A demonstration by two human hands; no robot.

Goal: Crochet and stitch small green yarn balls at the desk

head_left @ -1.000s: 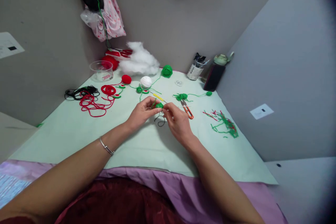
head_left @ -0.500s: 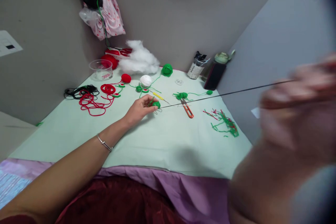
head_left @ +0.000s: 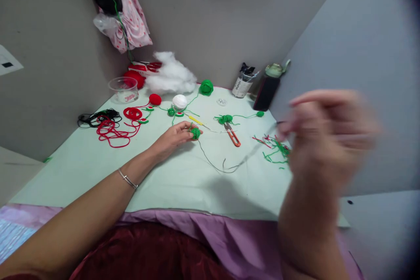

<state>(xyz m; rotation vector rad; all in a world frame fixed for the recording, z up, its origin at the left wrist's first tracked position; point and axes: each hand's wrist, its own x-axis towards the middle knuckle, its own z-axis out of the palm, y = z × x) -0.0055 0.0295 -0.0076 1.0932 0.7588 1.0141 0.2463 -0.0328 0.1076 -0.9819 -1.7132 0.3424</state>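
No writing can be read. The clear plastic cup (head_left: 124,89), well beyond the left hand (head_left: 173,135), bears a red mark too small to make out. The white labelled can (head_left: 241,87), far beyond the blurred right hand (head_left: 323,135), carries dark print, also illegible.

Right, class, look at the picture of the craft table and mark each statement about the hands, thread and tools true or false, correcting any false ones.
1. The left hand pinches a small green crocheted piece. True.
2. The dark thread runs taut in a straight line. False: it sags in a loop onto the table.
3. The right hand is raised off the table and blurred. True.
4. The orange snips are held in the right hand. False: they lie on the table, apart from both hands.
5. The red yarn lies right of the snips. False: it lies to their left.
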